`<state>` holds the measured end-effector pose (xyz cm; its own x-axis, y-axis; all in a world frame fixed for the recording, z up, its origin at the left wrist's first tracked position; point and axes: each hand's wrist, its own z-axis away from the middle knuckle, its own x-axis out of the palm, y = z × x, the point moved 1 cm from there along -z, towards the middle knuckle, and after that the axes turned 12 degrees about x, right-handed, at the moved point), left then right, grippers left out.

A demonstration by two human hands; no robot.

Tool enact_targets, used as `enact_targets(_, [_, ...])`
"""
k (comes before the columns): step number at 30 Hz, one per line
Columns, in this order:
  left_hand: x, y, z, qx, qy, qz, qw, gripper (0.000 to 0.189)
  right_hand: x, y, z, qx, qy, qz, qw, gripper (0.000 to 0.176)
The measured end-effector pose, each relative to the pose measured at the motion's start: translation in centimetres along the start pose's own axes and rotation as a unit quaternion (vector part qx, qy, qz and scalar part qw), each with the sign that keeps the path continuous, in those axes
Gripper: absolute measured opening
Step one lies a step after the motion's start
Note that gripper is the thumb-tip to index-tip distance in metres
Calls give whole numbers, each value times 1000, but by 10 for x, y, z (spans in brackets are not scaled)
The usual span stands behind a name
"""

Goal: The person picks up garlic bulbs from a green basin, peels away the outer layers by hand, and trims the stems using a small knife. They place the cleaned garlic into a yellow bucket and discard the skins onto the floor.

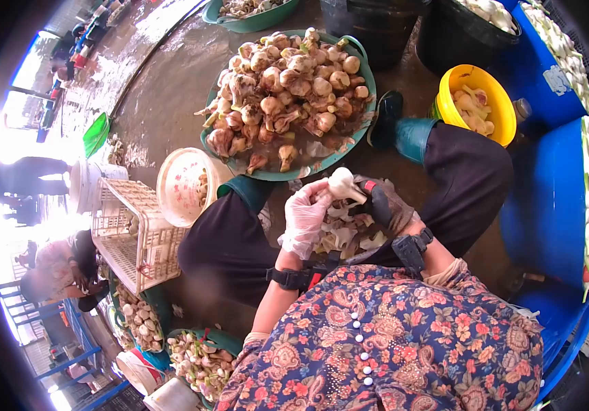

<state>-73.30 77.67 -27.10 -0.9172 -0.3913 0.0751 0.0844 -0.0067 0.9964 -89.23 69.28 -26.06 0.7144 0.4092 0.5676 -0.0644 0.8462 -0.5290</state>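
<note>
My left hand, in a thin clear plastic glove, pinches a peeled white garlic bulb between thumb and fingers. At the bulb's stem end, my right hand wears a dark glove with its fingers closed at the stem; a small red patch shows by its fingertips. Peeled skins and trimmings lie in a heap below both hands, between my knees. Just beyond the hands stands a wide green tub piled with brown, unpeeled garlic bulbs.
A yellow bucket holding some bulbs is by my right knee. On the left are a white bucket and a cream plastic crate. Blue drums topped with white garlic stand at right. Another person sits far left.
</note>
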Motion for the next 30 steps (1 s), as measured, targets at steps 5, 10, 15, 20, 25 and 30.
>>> enact_targets(5, [4,14,0,30,-38,-154,987,21,-8,-4,-11,-84,-4,275,958,41])
enact_targets(10, [-7,34,5,-119,-78,127,982,18,0,-5,5,56,-21,134,989,44])
enact_targets(15, [-8,40,5,-118,-100,190,969,15,-5,-15,3,-9,-62,262,963,41])
enact_targets(20, [0,52,10,-130,-30,424,896,21,-8,1,2,-338,-88,330,877,40])
enact_targets(25, [-41,26,-12,-109,73,340,931,16,-14,8,5,-326,-110,328,879,49])
enact_targets(30, [-22,28,-4,98,-99,-157,978,44,-20,5,-9,-109,-289,-86,947,67])
